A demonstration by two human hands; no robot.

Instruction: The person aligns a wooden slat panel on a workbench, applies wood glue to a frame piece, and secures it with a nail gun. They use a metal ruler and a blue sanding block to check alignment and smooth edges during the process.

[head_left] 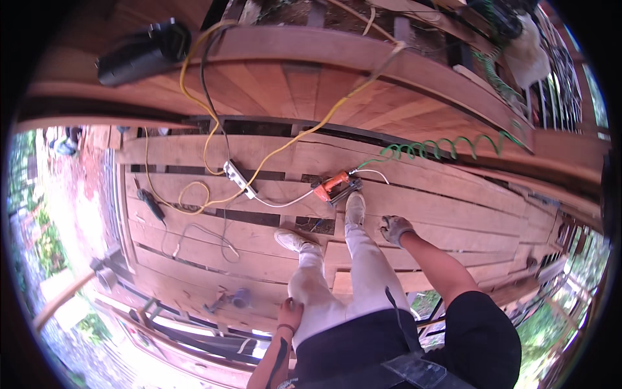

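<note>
My right hand, in a grey work glove, hangs over the planks to the right of my feet. Its fingers are loosely bent and apart, with nothing visible in them. My bare left hand rests against the side of my thigh; its fingers are mostly hidden behind the back of the hand. An orange and black nail gun lies on the plank floor just beyond my shoes. From its end runs a green coiled air hose toward the upper right. Neither hand touches the gun.
A white power strip lies among looping yellow cords. Left of it is a dark corded hand tool. A blue-purple cup-like object stands near the lower planks. Beyond a curved wooden beam sits a black case. Gaps open between several planks.
</note>
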